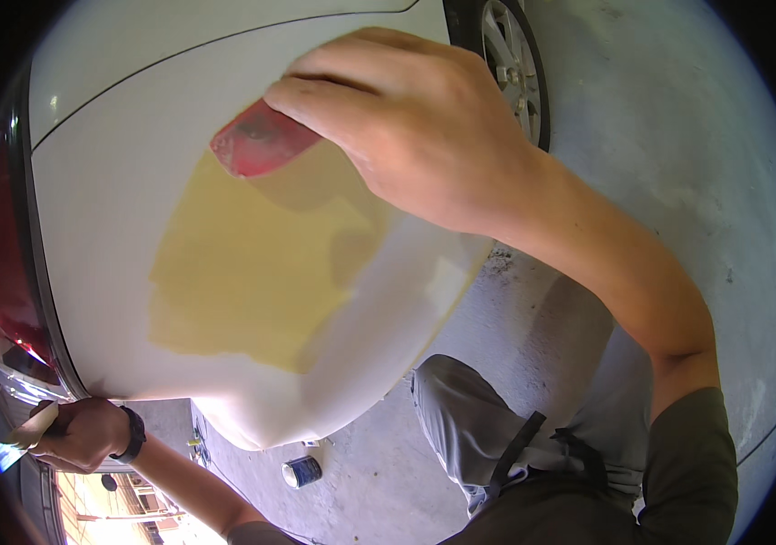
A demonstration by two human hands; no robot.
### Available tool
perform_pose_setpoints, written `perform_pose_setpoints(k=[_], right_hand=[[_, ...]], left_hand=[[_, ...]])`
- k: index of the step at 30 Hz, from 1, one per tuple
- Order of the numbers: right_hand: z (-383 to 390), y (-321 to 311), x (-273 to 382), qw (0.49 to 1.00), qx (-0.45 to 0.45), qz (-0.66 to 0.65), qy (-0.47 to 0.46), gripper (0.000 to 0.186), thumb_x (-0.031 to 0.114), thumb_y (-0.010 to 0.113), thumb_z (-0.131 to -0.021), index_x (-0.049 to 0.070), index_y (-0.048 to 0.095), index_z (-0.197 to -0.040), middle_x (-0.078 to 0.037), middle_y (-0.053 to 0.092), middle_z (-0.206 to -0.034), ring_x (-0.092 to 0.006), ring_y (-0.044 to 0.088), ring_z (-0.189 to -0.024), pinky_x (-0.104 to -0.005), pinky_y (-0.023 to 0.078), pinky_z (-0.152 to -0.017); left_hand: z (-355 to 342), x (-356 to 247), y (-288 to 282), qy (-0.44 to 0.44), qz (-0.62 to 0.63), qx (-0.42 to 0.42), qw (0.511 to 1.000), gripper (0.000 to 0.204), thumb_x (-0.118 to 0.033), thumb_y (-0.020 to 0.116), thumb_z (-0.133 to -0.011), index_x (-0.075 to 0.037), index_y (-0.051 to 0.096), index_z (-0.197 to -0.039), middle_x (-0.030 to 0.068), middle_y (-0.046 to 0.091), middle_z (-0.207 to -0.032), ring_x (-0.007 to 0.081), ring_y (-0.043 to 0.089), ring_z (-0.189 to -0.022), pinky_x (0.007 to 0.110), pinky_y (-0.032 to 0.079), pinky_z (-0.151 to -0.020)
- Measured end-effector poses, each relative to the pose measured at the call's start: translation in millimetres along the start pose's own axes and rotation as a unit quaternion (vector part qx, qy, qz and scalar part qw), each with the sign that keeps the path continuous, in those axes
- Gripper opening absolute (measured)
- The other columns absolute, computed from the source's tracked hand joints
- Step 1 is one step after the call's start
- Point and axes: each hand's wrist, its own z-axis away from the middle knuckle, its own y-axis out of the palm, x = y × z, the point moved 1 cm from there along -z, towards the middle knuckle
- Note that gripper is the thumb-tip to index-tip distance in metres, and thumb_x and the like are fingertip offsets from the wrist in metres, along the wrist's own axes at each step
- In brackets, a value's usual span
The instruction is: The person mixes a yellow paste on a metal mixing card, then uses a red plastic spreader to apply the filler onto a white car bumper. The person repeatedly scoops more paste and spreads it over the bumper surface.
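My right hand (pixel 415 127) is closed on a red, flat spreader (pixel 265 141). Its broad edge lies at the upper end of a yellow filler patch (pixel 233 272), which covers part of a white car's body panel (pixel 97 254). The patch is smooth, with a straight left side and an uneven lower edge. At the lower left, beside the car's rear corner, my left hand (pixel 88 434) grips a thin, pale flat piece (pixel 26 438) that catches bright light. What kind of piece it is, I cannot make out.
A red tail light (pixel 2 245) borders the panel on the left. The car's wheel (pixel 513 73) stands at the top. A dark-blue can (pixel 301 470) rests on the grey concrete floor (pixel 379 490) under the bumper (pixel 261 422). My bent knee (pixel 460 400) is close to the bumper.
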Motion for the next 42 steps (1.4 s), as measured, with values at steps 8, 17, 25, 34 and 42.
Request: perform_pose_setpoints(k=[8, 17, 25, 34, 42], right_hand=[[38, 9, 5, 1.000, -0.003, -0.002, 0.017, 0.022, 0.010, 0.070, -0.080, 0.005, 0.076, -0.101, -0.004, 0.070, -0.094, -0.0255, 0.073, -0.089, -0.0377, 0.062, -0.066], [118, -7, 50, 0.997, 0.047, -0.028, 0.047, 0.031, 0.015, 0.073, -0.079, -0.001, 0.079, -0.105, -0.013, 0.074, -0.107, -0.0273, 0.075, -0.099, -0.0408, 0.066, -0.085], [143, -9, 61, 0.993, 0.076, -0.058, 0.068, 0.030, 0.014, 0.072, -0.081, 0.000, 0.079, -0.106, -0.012, 0.075, -0.108, -0.0276, 0.076, -0.099, -0.0397, 0.067, -0.083], [142, -45, 72, 0.930, 0.267, -0.170, 0.186, 0.030, -0.001, 0.075, -0.081, 0.008, 0.080, -0.108, -0.006, 0.078, -0.109, -0.0268, 0.076, -0.098, -0.0391, 0.063, -0.081], [173, -70, 78, 0.837, 0.105, -0.199, 0.500, 0.016, 0.006, 0.072, -0.096, -0.002, 0.075, -0.110, -0.013, 0.075, -0.093, -0.0204, 0.070, -0.076, -0.0317, 0.055, -0.072]], left_hand=[[-18, -8, 3, 0.105, -0.092, -0.058, 0.988, 0.029, -0.024, 0.081, -0.092, -0.007, 0.063, -0.077, 0.0030, 0.064, -0.063, 0.0189, 0.060, -0.048, 0.032, 0.048, -0.048], [-27, -24, -1, 0.165, -0.099, -0.080, 0.978, 0.035, -0.018, 0.081, -0.090, -0.006, 0.054, -0.070, 0.0046, 0.055, -0.053, 0.0241, 0.054, -0.041, 0.035, 0.044, -0.044], [-23, 9, 13, 0.127, -0.106, -0.079, 0.983, 0.032, -0.020, 0.088, -0.078, -0.004, 0.061, -0.075, 0.0044, 0.060, -0.059, 0.0228, 0.059, -0.046, 0.037, 0.051, -0.049], [-13, -10, 8, 0.089, -0.094, -0.040, 0.991, 0.021, -0.020, 0.072, -0.092, -0.004, 0.068, -0.079, 0.0066, 0.069, -0.070, 0.0199, 0.066, -0.055, 0.034, 0.057, -0.052], [-13, -9, 21, -0.018, 0.119, -0.094, 0.988, 0.026, -0.024, 0.072, -0.094, -0.005, 0.065, -0.076, 0.0045, 0.065, -0.065, 0.0216, 0.065, -0.052, 0.035, 0.055, -0.052]])
